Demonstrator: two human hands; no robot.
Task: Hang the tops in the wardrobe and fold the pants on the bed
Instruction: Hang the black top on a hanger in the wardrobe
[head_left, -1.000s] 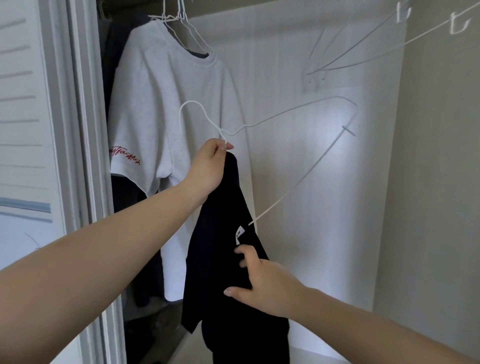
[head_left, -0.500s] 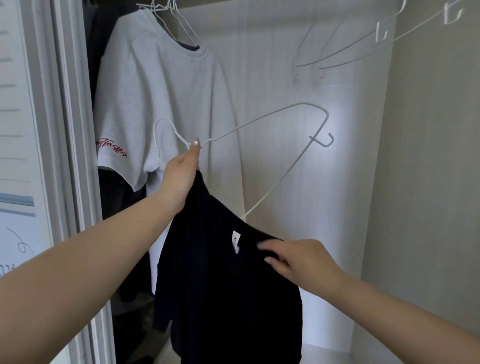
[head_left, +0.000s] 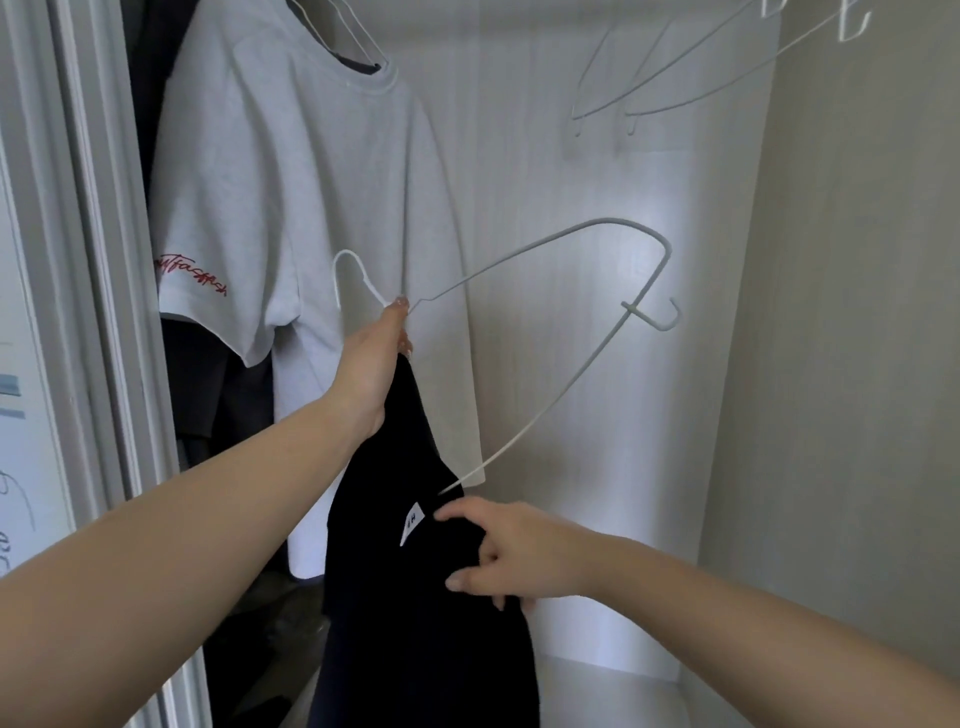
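Threading a white wire hanger (head_left: 524, 332) into a black top (head_left: 415, 597): left hand (head_left: 371, 374) pinches hanger neck and fabric; right hand (head_left: 511, 553) grips the collar, best stretched over the free arm, before the wardrobe's back wall (head_left: 571, 312).

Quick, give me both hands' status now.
Left hand: grips the white hanger at its neck, with the black top.
Right hand: pinches the black top's collar.

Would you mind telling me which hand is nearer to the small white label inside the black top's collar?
The right hand. Its fingers grip the black top right beside the white label. The left hand is higher up, holding the white hanger near its hook.
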